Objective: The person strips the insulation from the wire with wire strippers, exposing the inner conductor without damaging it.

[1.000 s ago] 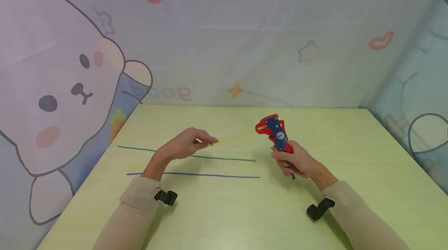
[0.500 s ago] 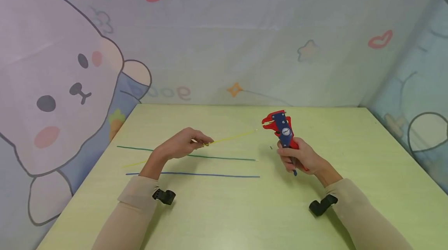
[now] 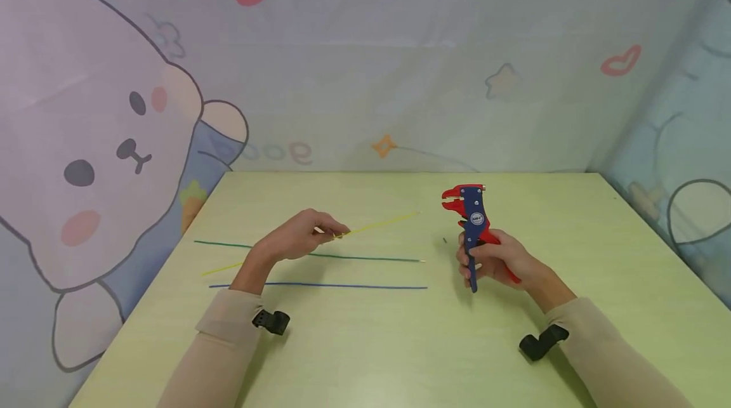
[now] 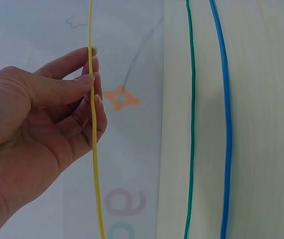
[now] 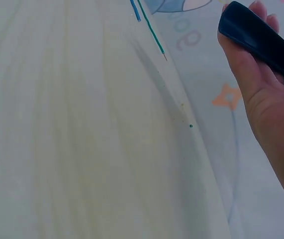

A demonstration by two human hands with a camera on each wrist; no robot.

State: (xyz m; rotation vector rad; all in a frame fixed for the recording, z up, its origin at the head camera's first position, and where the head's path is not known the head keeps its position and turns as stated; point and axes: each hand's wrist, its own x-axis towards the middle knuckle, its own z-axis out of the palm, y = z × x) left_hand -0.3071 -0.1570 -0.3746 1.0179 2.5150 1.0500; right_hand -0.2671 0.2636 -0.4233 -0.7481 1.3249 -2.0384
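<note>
Stripper point(image 3: 474, 219) farther right, fingers point(image 3: 462, 257) round handle point(image 3: 473, 273)

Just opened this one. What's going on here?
A person's left hand pinches a yellow wire, while the right hand grips a red-and-blue tool that looks like a wire stripper. The tool's jaws stand open, apart from the yellow wire's end. On the table lie a green wire, with bare metal showing at the end nearer the tool, and a blue wire.
</note>
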